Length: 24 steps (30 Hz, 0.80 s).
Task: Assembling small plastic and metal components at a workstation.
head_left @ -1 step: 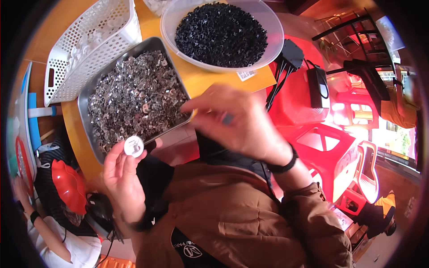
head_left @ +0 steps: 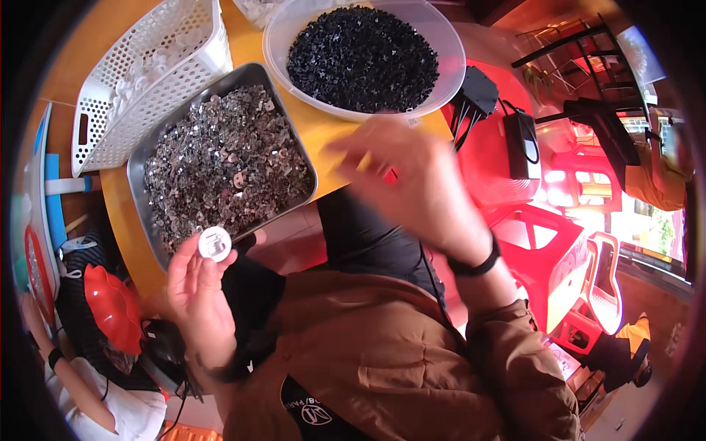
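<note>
Currently, a small round white disc (head_left: 215, 244), its face marked by a recessed shape, sits at the very tips of the left hand's (head_left: 204, 305) fingers. Thumb and fingers are closed together around its lower edge, leaving the face turned up in full view. The disc appears near the lower corner of a rectangular grey metal tray (head_left: 250, 71). The right hand (head_left: 415, 187) is blurred, its fingers loosely curled and partly parted, pointing left; whether anything small is pinched in them cannot be told. It is well apart from the disc, over the edge of a yellow tabletop (head_left: 312, 131).

The tray, set at a slant on the tabletop, is spread with a heap of tiny shiny metal pieces (head_left: 224, 162), silvery with some coppery ones among them. Just beside its upper left side stands a white perforated plastic basket (head_left: 173, 101) with loose white pieces (head_left: 143, 79) inside. Right of the tray's upper end is a wide translucent plastic bowl (head_left: 451, 62), holding a broad mound of small black pieces (head_left: 360, 59); in this view the right hand reaches up to the bowl's near rim.
</note>
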Each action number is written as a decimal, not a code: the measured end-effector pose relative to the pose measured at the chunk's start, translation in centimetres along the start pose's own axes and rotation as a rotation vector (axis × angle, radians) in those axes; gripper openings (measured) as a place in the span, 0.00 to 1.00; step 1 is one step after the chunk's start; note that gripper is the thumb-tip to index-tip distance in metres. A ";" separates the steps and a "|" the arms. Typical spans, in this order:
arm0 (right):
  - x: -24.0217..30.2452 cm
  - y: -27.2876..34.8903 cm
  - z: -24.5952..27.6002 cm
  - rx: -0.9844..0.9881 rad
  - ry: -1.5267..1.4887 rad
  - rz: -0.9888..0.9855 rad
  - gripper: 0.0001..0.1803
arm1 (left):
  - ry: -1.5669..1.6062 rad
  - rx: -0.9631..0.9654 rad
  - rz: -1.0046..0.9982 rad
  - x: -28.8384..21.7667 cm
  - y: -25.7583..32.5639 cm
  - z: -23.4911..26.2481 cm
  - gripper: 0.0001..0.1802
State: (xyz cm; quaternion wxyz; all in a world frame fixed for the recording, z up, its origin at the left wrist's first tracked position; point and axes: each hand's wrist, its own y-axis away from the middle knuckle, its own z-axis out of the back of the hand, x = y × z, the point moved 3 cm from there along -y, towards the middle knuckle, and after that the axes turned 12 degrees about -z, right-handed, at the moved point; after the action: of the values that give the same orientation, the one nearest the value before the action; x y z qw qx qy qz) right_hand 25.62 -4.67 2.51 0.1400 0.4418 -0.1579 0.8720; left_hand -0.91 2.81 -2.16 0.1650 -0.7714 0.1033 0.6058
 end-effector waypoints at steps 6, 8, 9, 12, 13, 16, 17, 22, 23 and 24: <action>-4.7 -7.0 5.2 -0.064 0.645 0.005 0.11 | 0.175 0.023 0.090 -0.9 -0.6 0.8 0.19; -5.7 -8.5 4.4 0.019 0.667 0.051 0.11 | 0.165 0.041 0.097 -1.1 -0.6 0.6 0.18; -6.5 -9.2 3.2 0.110 0.678 0.104 0.11 | 0.147 0.047 0.103 -1.1 -0.4 0.7 0.17; -8.3 -10.1 1.9 0.097 0.673 0.200 0.11 | 0.172 0.047 0.127 -1.2 -0.3 0.9 0.17; -8.1 -10.3 1.5 0.083 0.692 0.252 0.10 | 0.172 0.042 0.127 -1.2 -0.2 1.0 0.17; -7.7 -10.6 1.9 0.150 0.688 0.105 0.09 | 0.160 0.021 0.131 -1.3 0.0 1.3 0.16; -7.6 -10.5 2.2 0.153 0.690 0.108 0.09 | 0.167 0.020 0.141 -1.4 -0.1 1.2 0.16; -7.5 -10.1 3.7 0.105 0.417 -0.057 0.09 | 0.166 0.011 0.139 -1.5 -0.1 1.0 0.15; -7.5 -10.1 3.9 0.093 0.370 -0.082 0.10 | 0.169 0.012 0.140 -1.5 -0.1 0.9 0.15; -7.7 -10.1 3.9 0.092 0.371 -0.082 0.10 | 0.171 0.013 0.141 -1.5 -0.1 0.8 0.15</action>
State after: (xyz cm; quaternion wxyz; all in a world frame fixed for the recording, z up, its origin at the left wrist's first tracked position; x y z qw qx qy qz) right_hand 36.67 2.15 -0.05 0.1815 0.2856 -0.0713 0.9383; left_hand -1.96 3.19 -0.85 0.1178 -0.8099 0.1751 0.5473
